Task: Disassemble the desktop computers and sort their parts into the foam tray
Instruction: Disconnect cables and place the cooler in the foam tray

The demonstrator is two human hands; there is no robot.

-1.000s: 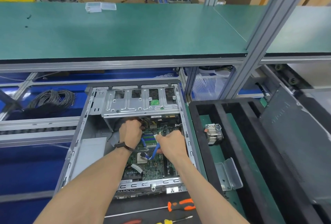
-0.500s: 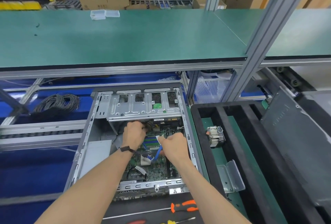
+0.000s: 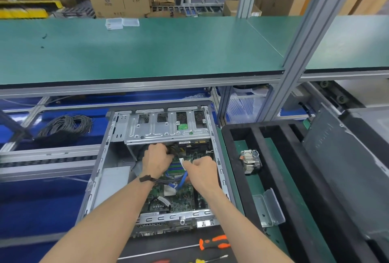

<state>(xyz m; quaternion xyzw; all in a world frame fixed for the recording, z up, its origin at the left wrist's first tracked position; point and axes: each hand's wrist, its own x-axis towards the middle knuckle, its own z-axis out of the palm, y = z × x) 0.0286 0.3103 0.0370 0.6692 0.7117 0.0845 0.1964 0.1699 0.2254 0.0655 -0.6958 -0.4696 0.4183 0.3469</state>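
Observation:
An open desktop case [image 3: 101, 170] lies in front of me with its green motherboard [image 3: 179, 199] exposed below a metal drive cage [image 3: 166, 130]. My left hand [image 3: 156, 160] grips a bundle of black power cables [image 3: 173, 149] just under the cage. My right hand [image 3: 202, 171] pinches a blue flat cable [image 3: 182, 181] by its white-tagged end above the board. The black foam tray [image 3: 237, 157] stands to the right, holding a heatsink [image 3: 250, 161] and a metal bracket [image 3: 268, 208].
A grey case side panel [image 3: 347, 170] leans over the tray's right side. An orange-handled screwdriver [image 3: 212, 243] and other screwdrivers lie on the near mat. A coil of black cable [image 3: 65, 126] sits at left. A green shelf [image 3: 147, 52] overhangs the case's far end.
Both hands have stayed inside the case on the cables, shifting only slightly. The view tilted so that more of the background boxes shows.

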